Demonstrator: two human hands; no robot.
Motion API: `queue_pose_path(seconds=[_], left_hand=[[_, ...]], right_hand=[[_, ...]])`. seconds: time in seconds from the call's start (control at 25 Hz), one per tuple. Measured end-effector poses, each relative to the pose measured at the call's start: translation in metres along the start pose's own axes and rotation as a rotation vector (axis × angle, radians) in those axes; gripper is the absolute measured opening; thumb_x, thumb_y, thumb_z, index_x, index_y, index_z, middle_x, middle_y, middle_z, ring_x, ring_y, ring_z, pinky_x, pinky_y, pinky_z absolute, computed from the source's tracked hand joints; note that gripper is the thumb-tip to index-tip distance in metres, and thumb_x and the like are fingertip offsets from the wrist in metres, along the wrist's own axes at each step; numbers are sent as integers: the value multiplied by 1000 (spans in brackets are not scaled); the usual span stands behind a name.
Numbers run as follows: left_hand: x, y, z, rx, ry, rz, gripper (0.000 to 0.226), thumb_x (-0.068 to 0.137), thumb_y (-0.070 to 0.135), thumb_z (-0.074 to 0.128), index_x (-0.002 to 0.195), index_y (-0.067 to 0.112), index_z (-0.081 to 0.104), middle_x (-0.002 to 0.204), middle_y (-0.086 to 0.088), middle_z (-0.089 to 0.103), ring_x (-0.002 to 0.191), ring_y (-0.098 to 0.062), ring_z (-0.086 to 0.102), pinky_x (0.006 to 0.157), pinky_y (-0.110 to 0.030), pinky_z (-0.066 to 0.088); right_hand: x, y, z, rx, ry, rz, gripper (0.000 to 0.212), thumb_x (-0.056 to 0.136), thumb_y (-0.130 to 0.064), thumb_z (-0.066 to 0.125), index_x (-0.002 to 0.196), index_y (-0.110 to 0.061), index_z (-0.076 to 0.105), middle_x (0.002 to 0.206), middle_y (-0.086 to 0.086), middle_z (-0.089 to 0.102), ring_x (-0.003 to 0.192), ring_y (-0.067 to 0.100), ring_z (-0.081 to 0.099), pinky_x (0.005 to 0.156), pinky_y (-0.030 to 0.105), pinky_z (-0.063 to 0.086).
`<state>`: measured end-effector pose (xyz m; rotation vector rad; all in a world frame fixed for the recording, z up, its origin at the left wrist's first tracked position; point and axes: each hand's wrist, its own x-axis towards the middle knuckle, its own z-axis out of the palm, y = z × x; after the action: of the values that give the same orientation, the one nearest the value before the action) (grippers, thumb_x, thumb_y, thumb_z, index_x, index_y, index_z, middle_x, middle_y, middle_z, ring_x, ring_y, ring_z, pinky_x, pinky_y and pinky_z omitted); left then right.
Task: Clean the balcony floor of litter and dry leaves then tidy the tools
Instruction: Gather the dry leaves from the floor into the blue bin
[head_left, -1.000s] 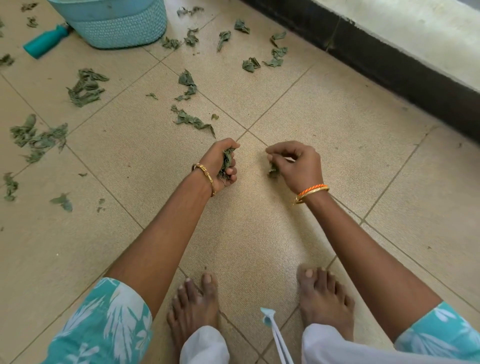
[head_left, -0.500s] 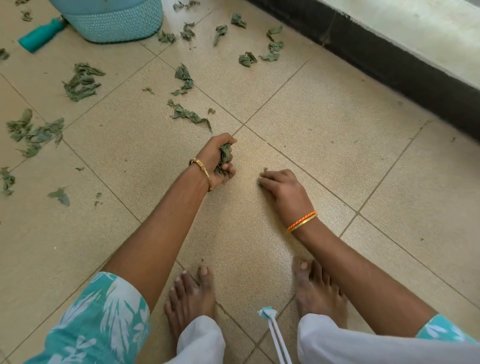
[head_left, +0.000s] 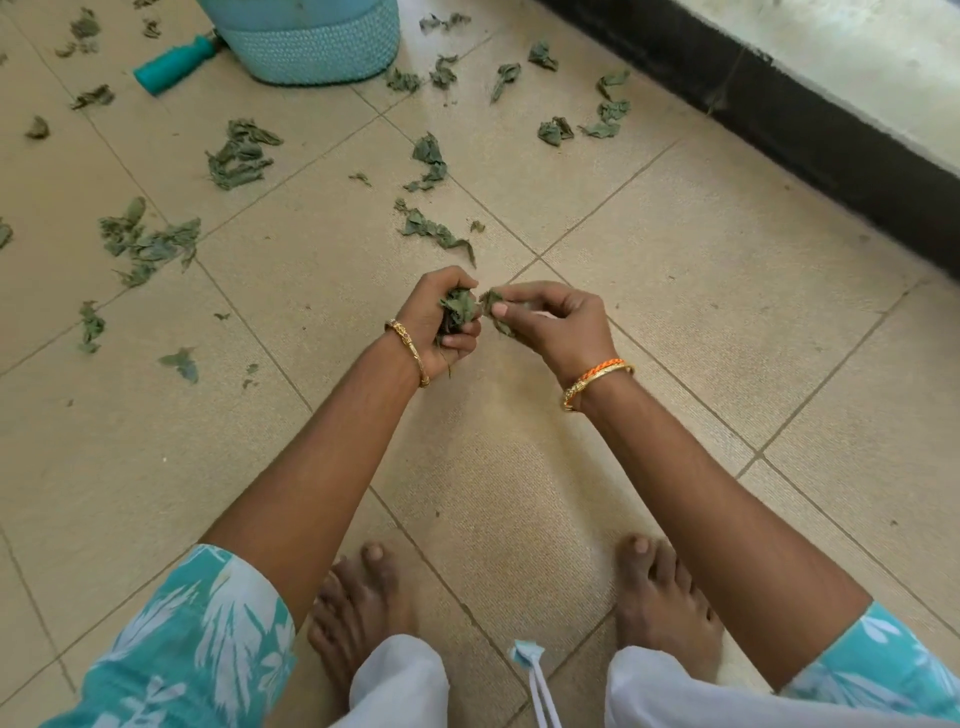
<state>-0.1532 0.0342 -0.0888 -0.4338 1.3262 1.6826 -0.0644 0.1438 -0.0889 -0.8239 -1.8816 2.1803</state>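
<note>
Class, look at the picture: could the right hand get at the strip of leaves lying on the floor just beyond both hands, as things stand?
Probably yes. The strip of leaves lies on open tile just ahead, with nothing between. But the right hand already pinches a leaf, so its grip is taken.

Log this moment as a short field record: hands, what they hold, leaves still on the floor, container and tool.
left hand: left hand grips a bunch of dry leaves
right hand: right hand pinches a leaf piece beside the bunch
floor: beige tiled floor; leaf clusters still lying at
container: teal woven basket, top edge of the view, partly cut off
tool: teal handle on the floor by the basket; its working end is hidden
progress: tiles near the feet look mostly cleared; scattered leaves ahead
</note>
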Motion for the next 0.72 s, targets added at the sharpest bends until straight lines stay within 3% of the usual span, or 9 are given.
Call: queue_pose_path(seconds=[0.08,0.2,0.28,0.4,0.48,0.56,0.72], left_hand=[[-5,0,-9,7,12,12,24,90,20,41,70,11,53,52,2,51,39,-7,44,30,-12,23],[-8,3,-17,-77,45,47,44,92,24,41,55,12,61,50,1,57,41,-10,55,37,-15,40],[-6,9,-24,-143,56,70,40,92,26,48,59,10,64,57,-1,61,47,-11,60,45,-18,49],[3,23,-40,-126,108,82,15,92,20,55,85,8,60,61,0,56,47,-8,57,46,-19,48],[9,34,-52,-135,157,79,14,92,16,55,80,10,53,57,1,51,42,-6,51,42,-16,45],[10,49,-62,-177,143,64,13,94,11,48,82,10,52,63,0,50,40,-6,48,37,-14,39],[12,69,-79,-99,126,76,18,97,5,41,98,14,57,78,0,57,46,-7,47,35,-13,36]], right_hand=[[2,-5,21,-156,7,-170,14,74,-7,76,85,-12,71,79,1,70,75,11,67,72,24,56],[4,0,53,-467,8,-420,18,74,-6,74,90,-13,69,85,-2,70,82,10,65,80,28,54],[8,5,66,-654,-40,-482,28,78,-13,71,105,-16,65,91,1,68,91,14,61,88,35,48],[17,6,72,-696,-13,-491,64,76,-31,70,132,-21,39,101,-6,60,102,12,48,89,25,32],[27,6,71,-597,70,-537,61,76,-33,67,130,-17,41,106,-7,55,102,11,46,89,26,37],[52,7,67,-685,92,-497,56,78,-31,62,128,-12,47,116,1,48,110,16,43,95,36,42],[109,10,60,-1082,-226,-238,72,85,-17,60,147,-17,24,153,12,14,141,29,14,115,42,22]])
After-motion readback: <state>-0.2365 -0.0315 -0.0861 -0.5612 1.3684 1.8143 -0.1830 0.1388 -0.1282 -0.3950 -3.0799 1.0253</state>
